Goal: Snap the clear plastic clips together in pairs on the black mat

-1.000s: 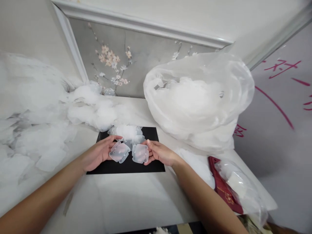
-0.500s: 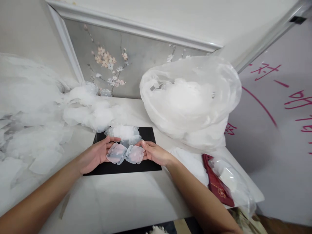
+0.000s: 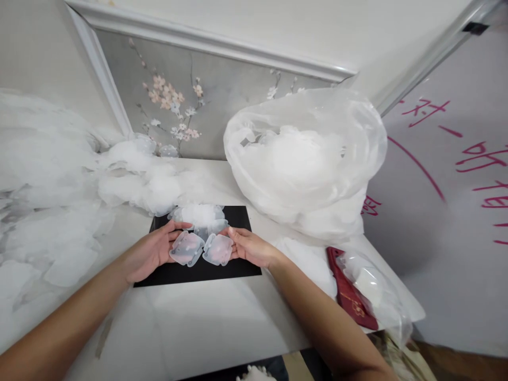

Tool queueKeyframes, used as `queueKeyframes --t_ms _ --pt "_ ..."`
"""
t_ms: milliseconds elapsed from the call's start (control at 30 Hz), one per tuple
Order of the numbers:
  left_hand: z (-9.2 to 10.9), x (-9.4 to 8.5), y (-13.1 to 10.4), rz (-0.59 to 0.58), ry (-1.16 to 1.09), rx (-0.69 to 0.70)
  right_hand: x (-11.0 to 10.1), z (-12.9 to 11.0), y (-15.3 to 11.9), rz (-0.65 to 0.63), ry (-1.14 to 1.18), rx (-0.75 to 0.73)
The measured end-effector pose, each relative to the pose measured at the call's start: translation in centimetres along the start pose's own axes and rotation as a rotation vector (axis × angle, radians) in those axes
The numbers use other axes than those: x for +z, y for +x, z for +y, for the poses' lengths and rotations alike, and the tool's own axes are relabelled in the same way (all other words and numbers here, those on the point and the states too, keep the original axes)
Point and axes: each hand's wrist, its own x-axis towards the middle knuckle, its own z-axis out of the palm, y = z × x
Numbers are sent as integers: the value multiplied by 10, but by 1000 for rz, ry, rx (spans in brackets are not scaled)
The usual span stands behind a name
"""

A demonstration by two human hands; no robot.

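My left hand (image 3: 159, 247) is closed at the fingertips on a translucent, frosted plastic piece (image 3: 187, 248) with a wavy edge and small holes. In my right hand (image 3: 250, 247) is a second such translucent piece (image 3: 218, 250), gripped at its right edge between thumb and fingers. The two pieces are side by side, their inner corners almost meeting, above a black mat (image 3: 198, 274). Skin shows pink through both. Just behind them, more translucent pieces (image 3: 200, 214) lie in a small heap on the mat's far part.
Loose heaps of frosted pieces (image 3: 51, 233) cover the table's left side. A large clear bag (image 3: 305, 159) full of similar pieces stands behind my right hand. At the right lie a dark red phone case (image 3: 353, 296) and a clear bag (image 3: 377, 291). A whiteboard (image 3: 416, 233) rises beyond the table.
The view has shifted slightly. Both hands still hold their pieces in nearly the same place, and the two pieces have tilted a little.
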Motion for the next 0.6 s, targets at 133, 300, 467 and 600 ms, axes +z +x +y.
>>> queueKeyframes --t_ms 133,300,467,600 --pt "0 0 -1 -7 -1 0 3 -3 -1 -6 -20 16" --pt "2 3 -3 31 42 15 5 -6 -5 28 -129 -19" --pt "4 8 -3 133 188 139 6 -9 -7 -7 -176 -174" --pt "5 9 -3 112 150 90 5 -10 -7 16 -180 -114"
